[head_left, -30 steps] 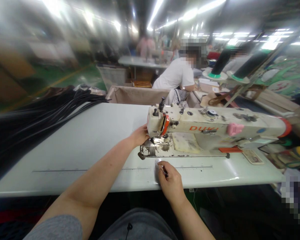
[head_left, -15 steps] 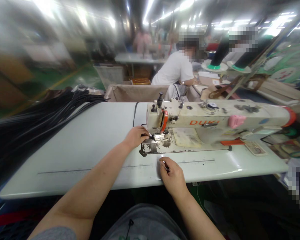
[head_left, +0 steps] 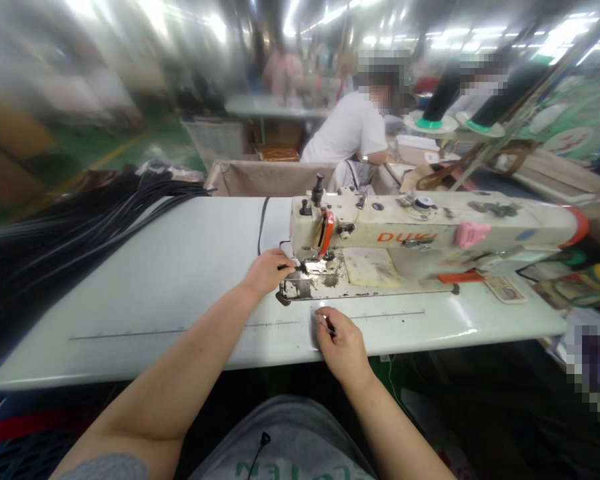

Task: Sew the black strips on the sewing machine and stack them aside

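Note:
My left hand (head_left: 269, 272) is beside the needle area of the white sewing machine (head_left: 410, 230), its fingers pinched on the end of a black cord (head_left: 263, 223). That cord lies over the table behind the hand and loops near the machine head. Over the table's front part, my right hand (head_left: 339, 337) is closed round a small, thin metal tool (head_left: 327, 325), partly hidden by the fingers. The machine's stained metal bed (head_left: 325, 288) lies between and behind the two hands.
A bundle of black cords (head_left: 105, 213) hangs over the white table's (head_left: 130, 280) left end. Behind the machine stand a fabric-lined bin (head_left: 270, 179) and a person in white (head_left: 347, 130). Thread cones (head_left: 440, 100) rise at back right.
The view has shifted slightly, so the table and machine sit a little higher and further left. Both hands keep their grips, and the black cord behind my left hand has shifted slightly.

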The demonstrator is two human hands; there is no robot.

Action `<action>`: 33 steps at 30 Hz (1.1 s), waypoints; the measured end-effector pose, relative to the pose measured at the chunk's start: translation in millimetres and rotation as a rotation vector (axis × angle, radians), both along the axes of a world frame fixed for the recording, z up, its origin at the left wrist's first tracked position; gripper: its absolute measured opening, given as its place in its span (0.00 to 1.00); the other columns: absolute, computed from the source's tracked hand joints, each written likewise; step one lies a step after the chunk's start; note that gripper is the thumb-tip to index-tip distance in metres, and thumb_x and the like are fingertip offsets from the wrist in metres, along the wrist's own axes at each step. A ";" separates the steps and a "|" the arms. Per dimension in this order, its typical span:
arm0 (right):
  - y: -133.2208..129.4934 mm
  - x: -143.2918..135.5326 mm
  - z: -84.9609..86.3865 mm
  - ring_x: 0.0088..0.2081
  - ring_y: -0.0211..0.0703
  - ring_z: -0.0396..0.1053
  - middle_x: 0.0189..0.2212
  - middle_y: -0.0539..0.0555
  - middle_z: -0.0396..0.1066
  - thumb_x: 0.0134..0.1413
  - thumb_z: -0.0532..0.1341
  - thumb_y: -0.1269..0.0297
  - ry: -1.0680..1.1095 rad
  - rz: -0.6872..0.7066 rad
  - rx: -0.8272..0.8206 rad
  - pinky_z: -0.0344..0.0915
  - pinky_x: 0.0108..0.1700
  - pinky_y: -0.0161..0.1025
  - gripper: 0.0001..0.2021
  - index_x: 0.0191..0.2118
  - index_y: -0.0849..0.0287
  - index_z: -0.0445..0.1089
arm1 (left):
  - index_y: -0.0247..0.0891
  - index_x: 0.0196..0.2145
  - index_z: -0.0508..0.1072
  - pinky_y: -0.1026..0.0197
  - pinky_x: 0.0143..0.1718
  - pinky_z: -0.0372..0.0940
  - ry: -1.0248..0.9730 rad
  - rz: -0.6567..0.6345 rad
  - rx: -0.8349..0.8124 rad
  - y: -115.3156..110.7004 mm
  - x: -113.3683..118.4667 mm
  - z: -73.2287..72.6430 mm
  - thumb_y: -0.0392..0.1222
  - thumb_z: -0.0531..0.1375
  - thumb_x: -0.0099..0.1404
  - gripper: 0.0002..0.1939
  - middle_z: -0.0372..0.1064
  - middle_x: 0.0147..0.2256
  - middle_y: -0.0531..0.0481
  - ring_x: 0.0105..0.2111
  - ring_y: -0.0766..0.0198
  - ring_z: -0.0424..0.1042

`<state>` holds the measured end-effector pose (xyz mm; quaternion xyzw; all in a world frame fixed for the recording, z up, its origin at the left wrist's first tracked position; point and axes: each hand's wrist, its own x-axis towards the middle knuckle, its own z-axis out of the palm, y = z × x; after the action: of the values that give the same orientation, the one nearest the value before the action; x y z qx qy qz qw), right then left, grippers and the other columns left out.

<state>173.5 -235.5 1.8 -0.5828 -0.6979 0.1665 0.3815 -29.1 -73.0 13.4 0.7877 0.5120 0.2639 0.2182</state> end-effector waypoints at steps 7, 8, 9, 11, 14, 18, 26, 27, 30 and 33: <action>1.1 0.4 -0.5 0.34 0.45 0.74 0.32 0.53 0.76 0.65 0.54 0.66 -0.015 -0.004 -0.007 0.68 0.40 0.38 0.09 0.42 0.56 0.72 | 0.42 0.37 0.84 0.62 0.44 0.70 0.032 0.017 -0.082 -20.4 4.9 6.5 0.35 0.66 0.62 0.07 0.75 0.38 0.51 0.36 0.64 0.75; 1.2 0.3 -0.6 0.34 0.45 0.74 0.32 0.53 0.76 0.65 0.54 0.66 -0.018 -0.005 -0.008 0.68 0.40 0.38 0.09 0.42 0.56 0.73 | 0.42 0.37 0.84 0.62 0.43 0.70 0.036 0.028 -0.094 -25.0 7.0 6.3 0.35 0.67 0.62 0.07 0.75 0.38 0.51 0.35 0.64 0.75; 1.3 0.1 -0.6 0.34 0.45 0.75 0.33 0.53 0.77 0.65 0.54 0.66 -0.020 -0.006 -0.010 0.68 0.40 0.38 0.09 0.42 0.56 0.73 | 0.41 0.38 0.83 0.62 0.42 0.70 0.037 0.041 -0.099 -29.8 9.4 5.8 0.34 0.67 0.62 0.07 0.74 0.37 0.50 0.35 0.65 0.74; 1.4 -0.4 -0.4 0.34 0.45 0.75 0.33 0.54 0.77 0.65 0.54 0.66 -0.018 -0.007 -0.011 0.68 0.40 0.38 0.09 0.42 0.56 0.73 | 0.40 0.38 0.83 0.62 0.41 0.69 0.038 0.072 -0.096 -39.0 14.9 4.4 0.34 0.66 0.62 0.07 0.73 0.37 0.50 0.35 0.65 0.74; 1.3 -1.0 0.4 0.35 0.45 0.75 0.35 0.55 0.78 0.65 0.54 0.66 -0.008 -0.007 -0.018 0.68 0.40 0.38 0.10 0.42 0.56 0.73 | 0.39 0.38 0.82 0.62 0.41 0.69 0.055 0.112 -0.099 -50.0 23.2 3.6 0.33 0.65 0.63 0.07 0.73 0.39 0.49 0.36 0.64 0.75; 1.4 -1.6 1.5 0.35 0.45 0.75 0.35 0.55 0.78 0.66 0.54 0.66 -0.003 -0.008 -0.020 0.68 0.39 0.38 0.09 0.42 0.56 0.73 | 0.40 0.38 0.82 0.62 0.44 0.69 0.109 0.163 -0.110 -59.3 32.4 7.2 0.34 0.64 0.64 0.07 0.74 0.41 0.48 0.39 0.62 0.76; -0.1 -3.0 3.2 0.34 0.44 0.75 0.34 0.54 0.78 0.65 0.55 0.66 0.026 -0.011 -0.023 0.68 0.39 0.37 0.09 0.42 0.55 0.73 | 0.39 0.44 0.79 0.60 0.44 0.70 0.138 0.204 -0.128 -71.8 47.9 6.9 0.39 0.63 0.64 0.11 0.74 0.44 0.44 0.40 0.59 0.76; -0.2 -3.0 3.7 0.34 0.44 0.74 0.34 0.54 0.78 0.65 0.55 0.66 0.032 -0.011 -0.027 0.68 0.39 0.37 0.09 0.41 0.55 0.73 | 0.39 0.44 0.79 0.59 0.44 0.70 0.137 0.204 -0.117 -72.0 49.0 6.3 0.40 0.63 0.65 0.11 0.74 0.44 0.44 0.40 0.58 0.76; -0.3 -2.7 5.9 0.35 0.44 0.74 0.34 0.53 0.78 0.64 0.55 0.67 0.060 -0.008 -0.045 0.68 0.41 0.38 0.09 0.41 0.55 0.73 | 0.40 0.44 0.78 0.59 0.42 0.70 0.151 0.200 -0.097 -71.9 50.1 6.9 0.38 0.61 0.64 0.11 0.74 0.43 0.44 0.39 0.58 0.75; 0.3 -2.2 10.0 0.36 0.44 0.74 0.33 0.53 0.77 0.63 0.55 0.67 0.111 0.003 -0.071 0.68 0.41 0.37 0.09 0.40 0.55 0.73 | 0.39 0.48 0.77 0.59 0.41 0.69 0.206 0.153 -0.127 -73.8 48.4 12.7 0.34 0.58 0.65 0.14 0.73 0.45 0.42 0.40 0.57 0.76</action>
<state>171.3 -235.1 11.7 -0.5847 -0.6703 0.2236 0.3985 19.3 -146.9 26.1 0.7540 0.6058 0.1648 0.1932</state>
